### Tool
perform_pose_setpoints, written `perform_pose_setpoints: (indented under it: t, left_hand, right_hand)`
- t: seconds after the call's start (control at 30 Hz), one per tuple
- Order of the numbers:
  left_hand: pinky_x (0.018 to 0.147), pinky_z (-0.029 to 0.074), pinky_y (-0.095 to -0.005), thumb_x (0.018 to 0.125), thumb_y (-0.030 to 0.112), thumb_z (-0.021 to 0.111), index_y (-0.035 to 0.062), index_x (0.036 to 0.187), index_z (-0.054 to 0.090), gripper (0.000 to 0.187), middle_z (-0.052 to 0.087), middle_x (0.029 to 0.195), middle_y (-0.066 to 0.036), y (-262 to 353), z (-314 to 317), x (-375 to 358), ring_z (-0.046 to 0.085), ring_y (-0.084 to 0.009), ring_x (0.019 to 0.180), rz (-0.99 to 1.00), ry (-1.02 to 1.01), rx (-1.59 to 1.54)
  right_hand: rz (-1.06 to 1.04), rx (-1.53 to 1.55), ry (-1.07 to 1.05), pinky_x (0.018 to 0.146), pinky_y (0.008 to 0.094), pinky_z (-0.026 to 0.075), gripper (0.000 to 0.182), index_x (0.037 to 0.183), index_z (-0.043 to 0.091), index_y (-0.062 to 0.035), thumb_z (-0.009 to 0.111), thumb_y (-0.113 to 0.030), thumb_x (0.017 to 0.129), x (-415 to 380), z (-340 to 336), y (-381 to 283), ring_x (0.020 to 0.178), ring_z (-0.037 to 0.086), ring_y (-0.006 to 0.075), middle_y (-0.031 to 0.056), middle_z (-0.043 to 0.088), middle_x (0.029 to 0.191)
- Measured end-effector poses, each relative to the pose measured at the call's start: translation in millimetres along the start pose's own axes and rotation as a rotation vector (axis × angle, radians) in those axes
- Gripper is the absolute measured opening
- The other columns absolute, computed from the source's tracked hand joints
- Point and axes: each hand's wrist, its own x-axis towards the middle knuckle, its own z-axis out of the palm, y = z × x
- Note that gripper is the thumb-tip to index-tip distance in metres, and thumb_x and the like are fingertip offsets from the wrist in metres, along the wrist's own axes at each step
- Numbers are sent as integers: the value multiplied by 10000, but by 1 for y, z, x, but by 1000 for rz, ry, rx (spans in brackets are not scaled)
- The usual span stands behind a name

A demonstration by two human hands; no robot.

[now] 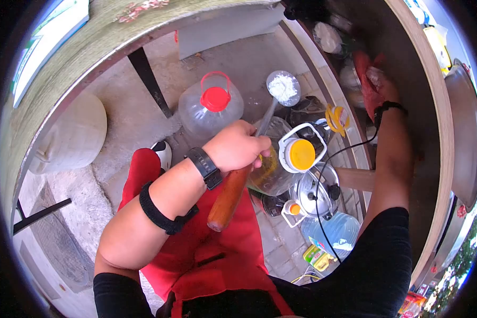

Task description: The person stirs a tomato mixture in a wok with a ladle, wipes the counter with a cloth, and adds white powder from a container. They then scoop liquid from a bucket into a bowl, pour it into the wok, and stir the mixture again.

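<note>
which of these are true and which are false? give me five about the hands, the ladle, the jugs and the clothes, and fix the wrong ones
1. The left hand grips a ladle with a wooden handle. True.
2. The bowl of the ladle is empty. False: it holds white powder.
3. The jug with the red carry handle has a yellow cap. False: its cap is red.
4. The right hand is beside the ladle's bowl. False: it is away from the ladle, at some red material in a dark space to the right.
5. The wristwatch is on the left arm. True.
</note>
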Motion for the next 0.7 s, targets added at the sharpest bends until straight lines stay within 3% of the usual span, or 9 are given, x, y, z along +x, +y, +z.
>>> perform_pose_setpoints:
  t: [0.13,0.2,0.27,0.33,0.4,0.43,0.47,0.57,0.7]
  left_hand:
    - [506,469,-253,894,161,580,-44,986,616,228,700,856,-78,5,6,1,590,-93,587,2,-10,-43]
    - [508,472,-255,899,168,580,-48,990,616,237,703,867,-84,7,8,3,597,-98,592,17,-21,-30]
    - [514,480,-258,906,184,584,-64,1000,617,268,709,878,-92,7,11,6,607,-103,600,18,1,-4]
    - [518,483,-258,906,188,587,-69,998,624,276,709,876,-92,4,11,10,609,-106,602,13,-18,12]
    - [525,486,-262,903,191,589,-67,982,639,275,710,867,-90,6,12,8,612,-110,602,32,-36,14]
    - [526,487,-264,902,192,588,-63,973,643,271,710,863,-88,5,12,8,613,-110,601,30,-35,39]
    - [528,488,-266,901,193,587,-59,964,647,267,710,858,-87,5,10,9,613,-110,600,26,-31,61]
    - [530,490,-271,896,195,587,-51,934,655,258,707,836,-79,2,4,6,615,-109,597,39,-20,90]
    - [526,490,-272,889,202,596,-46,896,658,256,701,812,-73,7,3,-2,617,-110,591,15,-16,98]
  right_hand:
    - [-247,-138,-173,1003,315,461,468,1337,527,-5,530,-281,959,-27,-7,-38,1123,624,215,150,654,1198]
    - [-218,-41,-341,997,314,467,430,1310,548,-4,553,-229,944,-37,11,-58,1107,630,213,139,659,1193]
    - [18,282,-559,971,315,491,355,1252,589,-1,591,-135,923,-28,43,-62,1062,649,215,127,661,1192]
    - [11,27,-358,931,308,518,348,1210,616,24,630,-108,888,-26,100,-48,1011,672,214,137,676,1158]
    - [65,-157,-590,847,307,539,336,1154,649,40,667,-93,847,-51,164,-55,931,687,191,129,704,1075]
    - [71,-334,-513,761,303,528,322,1097,677,52,695,-91,809,-70,191,-64,856,675,169,114,718,993]
    - [-36,-539,-563,720,309,507,281,1065,690,52,636,-48,808,-67,210,-51,805,647,156,105,718,954]
    - [-67,-713,-445,727,319,506,274,1029,705,42,558,6,801,-95,247,-60,775,635,174,95,718,908]
    - [-97,-718,-538,777,331,503,344,1079,673,50,534,26,765,-68,253,-39,850,639,210,148,703,984]
